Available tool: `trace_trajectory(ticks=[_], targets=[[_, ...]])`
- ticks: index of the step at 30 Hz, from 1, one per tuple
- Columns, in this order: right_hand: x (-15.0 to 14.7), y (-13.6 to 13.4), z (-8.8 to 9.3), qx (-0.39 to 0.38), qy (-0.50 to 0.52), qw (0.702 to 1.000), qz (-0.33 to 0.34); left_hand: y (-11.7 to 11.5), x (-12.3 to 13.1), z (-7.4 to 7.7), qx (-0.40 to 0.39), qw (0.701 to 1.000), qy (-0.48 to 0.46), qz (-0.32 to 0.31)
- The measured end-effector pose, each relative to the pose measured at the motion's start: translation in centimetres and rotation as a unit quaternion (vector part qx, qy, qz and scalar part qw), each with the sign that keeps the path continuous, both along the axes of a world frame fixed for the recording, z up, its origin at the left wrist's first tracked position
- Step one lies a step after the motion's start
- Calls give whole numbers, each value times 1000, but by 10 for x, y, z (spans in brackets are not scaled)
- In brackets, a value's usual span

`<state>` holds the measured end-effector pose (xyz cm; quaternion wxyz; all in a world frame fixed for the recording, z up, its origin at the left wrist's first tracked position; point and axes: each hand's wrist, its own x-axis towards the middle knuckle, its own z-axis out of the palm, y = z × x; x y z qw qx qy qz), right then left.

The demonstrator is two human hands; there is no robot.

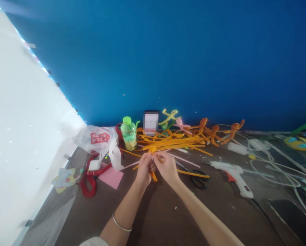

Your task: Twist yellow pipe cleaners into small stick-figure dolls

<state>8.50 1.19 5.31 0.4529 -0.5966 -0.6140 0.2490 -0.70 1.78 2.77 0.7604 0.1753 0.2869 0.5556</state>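
The blue wall (168, 61) is towering over the dark table (111, 218), where a pile of orange pipe cleaners (178, 142) is sprawling just beyond the action. A white glue gun (235, 173) is lying off to the right. And here the right hand (167, 166) and left hand (144, 168) are meeting, a green-capped bottle (129, 134) standing nearby; fingertips are pinching a curled orange pipe cleaner (152, 149) between them, in front of the pile!
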Motion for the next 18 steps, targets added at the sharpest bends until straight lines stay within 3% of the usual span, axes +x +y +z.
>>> trace_trajectory(ticks=[4,6,9,11,14,18], targets=[[3,-7,2,54,-183,980,58,0,0,-2,-19,1000,-10,7],[6,-8,4,66,-206,972,94,1,-1,-2,-31,999,-20,5],[9,-5,6,31,-83,993,84,4,-5,-1,-32,998,-49,-9],[10,-1,7,-55,54,992,96,5,-7,0,-25,997,-66,-18],[12,4,10,-196,238,938,159,6,-10,0,-14,997,-68,-41],[16,9,15,-297,387,849,202,5,-12,-1,-8,996,-50,-77]])
